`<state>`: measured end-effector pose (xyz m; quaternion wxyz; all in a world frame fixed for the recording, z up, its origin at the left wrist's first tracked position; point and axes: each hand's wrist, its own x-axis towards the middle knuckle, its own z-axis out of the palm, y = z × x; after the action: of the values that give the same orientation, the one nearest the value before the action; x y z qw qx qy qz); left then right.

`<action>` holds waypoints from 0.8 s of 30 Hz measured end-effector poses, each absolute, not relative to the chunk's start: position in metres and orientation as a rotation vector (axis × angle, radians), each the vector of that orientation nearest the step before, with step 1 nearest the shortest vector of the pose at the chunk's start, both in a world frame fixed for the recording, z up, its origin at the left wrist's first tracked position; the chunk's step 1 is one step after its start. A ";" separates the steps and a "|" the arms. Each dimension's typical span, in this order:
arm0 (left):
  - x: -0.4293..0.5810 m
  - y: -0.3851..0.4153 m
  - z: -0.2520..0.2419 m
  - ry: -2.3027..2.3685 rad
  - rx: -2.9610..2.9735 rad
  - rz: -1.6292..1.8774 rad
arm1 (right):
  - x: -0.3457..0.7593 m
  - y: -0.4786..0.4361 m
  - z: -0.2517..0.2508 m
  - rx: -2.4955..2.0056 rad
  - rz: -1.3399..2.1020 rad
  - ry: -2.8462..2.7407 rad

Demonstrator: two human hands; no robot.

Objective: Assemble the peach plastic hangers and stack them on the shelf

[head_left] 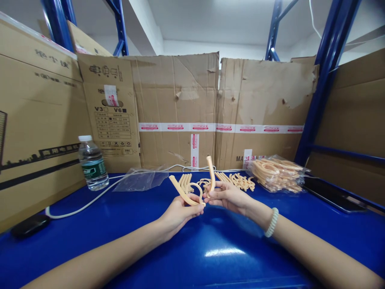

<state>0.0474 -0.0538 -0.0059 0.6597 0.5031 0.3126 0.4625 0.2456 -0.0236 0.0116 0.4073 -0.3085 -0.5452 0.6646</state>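
My left hand (177, 216) is closed on a curved tan piece (180, 190), which has a long flat arm and a rounded loop. Close beside it, my right hand (227, 196) pinches a slimmer tan piece (211, 172) that stands upright and bends at its lower end. Both hands are raised over the blue table (222, 257), and the two pieces nearly meet at the fingertips; whether they touch I cannot tell. Behind the hands lie straight tan pieces (185, 181) in a row, and small curved tan pieces (245, 182) are grouped to the right.
A clear bag of tan pieces (276, 172) lies at the back right, near a dark phone-like slab (333, 194). On the left are a water bottle (93, 164), an empty plastic bag (141, 180), a white cable (78, 210) and a black object (30, 225). Cardboard (177, 88) walls the back.
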 end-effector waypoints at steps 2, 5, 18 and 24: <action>0.047 -0.053 -0.007 0.699 1.139 1.055 | 0.248 -0.021 0.011 -0.785 1.650 -1.419; 0.047 -0.052 -0.008 0.686 1.154 1.059 | 0.251 -0.019 0.011 -0.788 1.599 -1.503; 0.048 -0.058 -0.006 0.676 1.281 1.029 | 0.247 -0.025 0.019 -0.623 1.526 -1.807; 0.048 -0.055 -0.006 0.677 1.283 1.013 | 0.248 -0.023 0.018 -0.590 1.534 -1.847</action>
<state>0.0481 -0.0546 -0.0059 0.6335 0.5610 0.2959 0.4432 0.2479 -0.0233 0.0176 0.3281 -0.2255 -0.7057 0.5861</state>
